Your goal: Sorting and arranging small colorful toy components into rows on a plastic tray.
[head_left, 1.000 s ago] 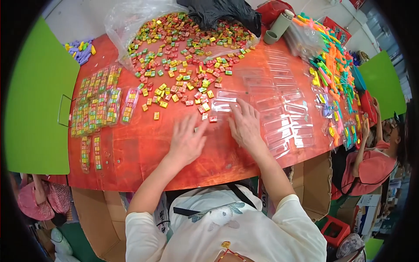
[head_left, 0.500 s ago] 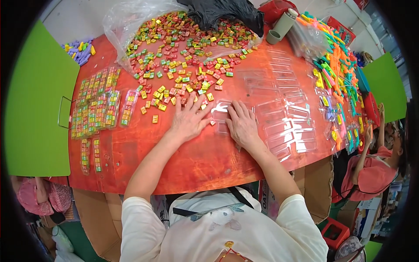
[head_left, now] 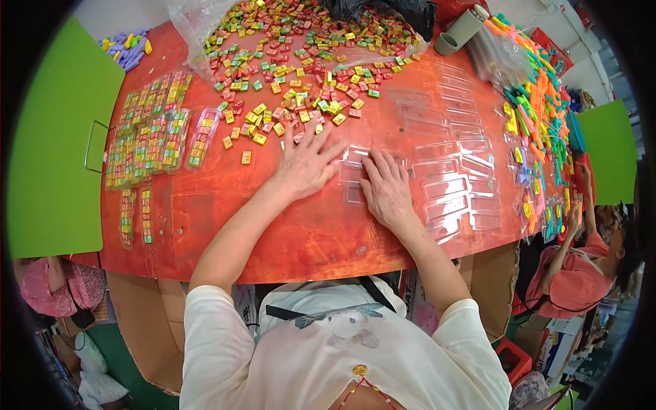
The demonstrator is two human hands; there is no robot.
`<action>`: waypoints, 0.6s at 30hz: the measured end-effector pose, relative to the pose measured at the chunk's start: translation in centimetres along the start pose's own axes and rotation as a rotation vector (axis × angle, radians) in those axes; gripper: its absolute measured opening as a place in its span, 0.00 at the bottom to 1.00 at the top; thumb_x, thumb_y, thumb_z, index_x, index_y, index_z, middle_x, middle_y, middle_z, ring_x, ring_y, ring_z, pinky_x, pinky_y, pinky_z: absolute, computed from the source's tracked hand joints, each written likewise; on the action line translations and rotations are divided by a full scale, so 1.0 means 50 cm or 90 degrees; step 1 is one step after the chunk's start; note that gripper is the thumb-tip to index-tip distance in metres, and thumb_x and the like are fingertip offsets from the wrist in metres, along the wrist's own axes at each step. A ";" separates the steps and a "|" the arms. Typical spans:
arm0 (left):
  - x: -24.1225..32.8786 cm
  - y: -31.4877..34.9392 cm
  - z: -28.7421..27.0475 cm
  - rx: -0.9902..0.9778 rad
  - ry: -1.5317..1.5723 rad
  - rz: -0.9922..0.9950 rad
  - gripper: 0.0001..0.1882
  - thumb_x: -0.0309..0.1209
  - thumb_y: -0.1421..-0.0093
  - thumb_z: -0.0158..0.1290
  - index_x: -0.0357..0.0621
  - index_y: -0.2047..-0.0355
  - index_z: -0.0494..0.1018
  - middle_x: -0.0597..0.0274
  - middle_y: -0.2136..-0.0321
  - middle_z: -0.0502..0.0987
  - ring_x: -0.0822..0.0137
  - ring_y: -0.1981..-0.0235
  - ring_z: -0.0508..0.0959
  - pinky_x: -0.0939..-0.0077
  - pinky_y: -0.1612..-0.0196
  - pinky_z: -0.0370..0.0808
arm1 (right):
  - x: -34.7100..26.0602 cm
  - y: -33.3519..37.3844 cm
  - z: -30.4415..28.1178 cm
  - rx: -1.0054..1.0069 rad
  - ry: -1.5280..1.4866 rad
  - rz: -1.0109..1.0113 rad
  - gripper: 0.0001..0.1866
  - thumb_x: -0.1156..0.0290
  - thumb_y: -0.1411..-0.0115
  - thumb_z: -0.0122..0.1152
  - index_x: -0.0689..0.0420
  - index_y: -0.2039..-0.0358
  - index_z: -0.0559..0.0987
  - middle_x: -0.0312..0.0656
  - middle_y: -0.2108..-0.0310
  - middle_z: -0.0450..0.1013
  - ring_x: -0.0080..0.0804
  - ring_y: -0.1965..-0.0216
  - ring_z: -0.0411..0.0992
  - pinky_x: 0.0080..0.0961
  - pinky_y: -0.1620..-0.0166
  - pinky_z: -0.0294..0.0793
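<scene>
My left hand [head_left: 305, 166] rests at the near edge of a pile of small wrapped blocks [head_left: 301, 96], coloured yellow, red and green. Its fingers are spread, with the fingertips among the closest pieces and the thumb side toward a clear plastic blister tray [head_left: 351, 175]. On that tray's right side lies my right hand [head_left: 389, 188], fingers extended together and covering part of it. Whether a block sits under either hand's fingers is hidden. Filled blister trays [head_left: 147, 137] with rows of coloured blocks lie at the left, one filled tray [head_left: 203, 139] slightly apart.
Several clear blister trays [head_left: 454, 195] spread right of my hands. Colourful plastic toys [head_left: 540, 130] heap along the right edge, near a flask [head_left: 467, 27] and its cup [head_left: 446, 44]. Green panels [head_left: 58, 137] flank the red table [head_left: 205, 239]. Another person [head_left: 570, 273] works at far right.
My head view has shifted, so the table appears higher. My left hand has drawn slightly back from the pile. A small block seen by its thumb earlier no longer shows. My right hand stays on the tray.
</scene>
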State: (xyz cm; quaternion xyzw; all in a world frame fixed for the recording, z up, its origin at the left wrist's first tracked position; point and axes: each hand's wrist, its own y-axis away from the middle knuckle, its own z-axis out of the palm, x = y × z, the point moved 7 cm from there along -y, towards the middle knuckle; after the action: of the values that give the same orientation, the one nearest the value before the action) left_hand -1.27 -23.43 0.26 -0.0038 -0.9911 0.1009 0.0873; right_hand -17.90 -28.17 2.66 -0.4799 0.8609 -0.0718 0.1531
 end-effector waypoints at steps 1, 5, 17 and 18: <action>-0.015 -0.005 -0.005 0.014 -0.023 -0.002 0.28 0.52 0.33 0.46 0.64 0.34 0.67 0.54 0.29 0.56 0.46 0.26 0.48 0.24 0.33 0.40 | -0.001 0.004 0.001 0.000 0.002 -0.002 0.24 0.66 0.37 0.58 0.59 0.41 0.71 0.48 0.34 0.62 0.47 0.33 0.59 0.45 0.36 0.60; -0.044 -0.015 -0.014 0.051 -0.065 -0.039 0.25 0.48 0.33 0.48 0.67 0.37 0.70 0.57 0.30 0.58 0.49 0.27 0.50 0.28 0.33 0.40 | -0.014 0.025 0.000 -0.001 0.010 -0.013 0.25 0.65 0.38 0.59 0.60 0.42 0.71 0.50 0.35 0.62 0.49 0.34 0.59 0.46 0.38 0.61; -0.088 0.030 -0.086 0.196 0.154 -0.085 0.28 0.41 0.36 0.50 0.51 0.35 0.66 0.45 0.33 0.60 0.43 0.32 0.59 0.41 0.37 0.58 | -0.275 0.033 0.019 -0.067 -0.083 -0.179 0.29 0.59 0.38 0.60 0.61 0.40 0.71 0.53 0.36 0.63 0.49 0.36 0.62 0.49 0.40 0.61; -0.110 0.059 -0.117 0.250 0.128 -0.086 0.28 0.37 0.37 0.52 0.48 0.37 0.67 0.44 0.37 0.64 0.43 0.37 0.65 0.48 0.41 0.64 | -0.277 0.023 0.011 -0.063 -0.096 -0.180 0.29 0.59 0.38 0.60 0.61 0.40 0.71 0.53 0.36 0.63 0.49 0.37 0.62 0.50 0.40 0.61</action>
State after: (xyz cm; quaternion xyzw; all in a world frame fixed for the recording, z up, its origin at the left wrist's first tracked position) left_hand 5.13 -19.51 4.36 0.0697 -0.9368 0.2845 0.1914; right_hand -11.83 -15.82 4.55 -0.6075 0.7731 -0.0134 0.1819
